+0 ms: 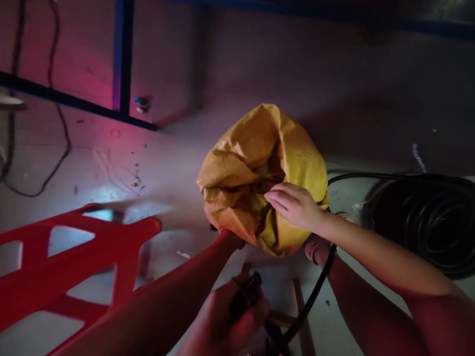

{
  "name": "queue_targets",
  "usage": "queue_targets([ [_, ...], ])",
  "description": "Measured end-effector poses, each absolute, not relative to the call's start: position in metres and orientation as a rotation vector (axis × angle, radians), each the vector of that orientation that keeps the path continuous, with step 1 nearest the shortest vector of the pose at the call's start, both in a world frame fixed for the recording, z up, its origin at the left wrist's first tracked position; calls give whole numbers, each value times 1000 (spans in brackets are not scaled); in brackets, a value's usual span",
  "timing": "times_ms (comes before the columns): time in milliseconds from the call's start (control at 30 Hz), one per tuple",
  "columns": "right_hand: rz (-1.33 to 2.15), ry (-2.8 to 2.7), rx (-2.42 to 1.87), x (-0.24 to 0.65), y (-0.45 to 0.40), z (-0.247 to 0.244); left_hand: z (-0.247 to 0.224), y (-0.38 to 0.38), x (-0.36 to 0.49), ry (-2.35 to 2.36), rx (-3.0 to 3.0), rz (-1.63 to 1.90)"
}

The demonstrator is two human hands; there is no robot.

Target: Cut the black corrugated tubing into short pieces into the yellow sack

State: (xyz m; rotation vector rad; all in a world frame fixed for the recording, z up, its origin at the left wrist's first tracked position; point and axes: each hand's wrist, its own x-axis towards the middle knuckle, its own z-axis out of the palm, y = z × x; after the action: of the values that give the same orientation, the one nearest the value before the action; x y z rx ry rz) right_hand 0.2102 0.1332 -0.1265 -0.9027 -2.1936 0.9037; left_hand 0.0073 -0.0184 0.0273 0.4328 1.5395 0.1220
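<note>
A crumpled yellow sack (256,133) stands on the floor between my feet, its mouth bunched and folded inward. Over the sack's right side is my right hand (295,205), fingers pressed together and pointing into the folds. Whatever the fingertips hold, if anything, is hidden. My left hand (226,316) is low in the view, nearer to me than the sack and blurred. Its fingers are wrapped round a small black object (243,296), whose kind I cannot make out. A black cable (315,291) runs close to that hand, up past the sack's right edge.
A thick coil of black cable (438,222) lies on the floor at right. A red plastic stool (89,252) is at lower left. Blue metal framing (124,59) crosses the upper left, with thin cords (61,118) beyond. Small debris dots the floor.
</note>
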Motion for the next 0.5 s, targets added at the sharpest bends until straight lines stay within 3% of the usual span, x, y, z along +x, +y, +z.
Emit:
queue_targets([
  [267,1311,-1734,-1415,184,135,-142,32,0,25,1424,479,273],
  [500,1499,-1412,-1582,225,153,-46,50,0,59,1340,399,490],
])
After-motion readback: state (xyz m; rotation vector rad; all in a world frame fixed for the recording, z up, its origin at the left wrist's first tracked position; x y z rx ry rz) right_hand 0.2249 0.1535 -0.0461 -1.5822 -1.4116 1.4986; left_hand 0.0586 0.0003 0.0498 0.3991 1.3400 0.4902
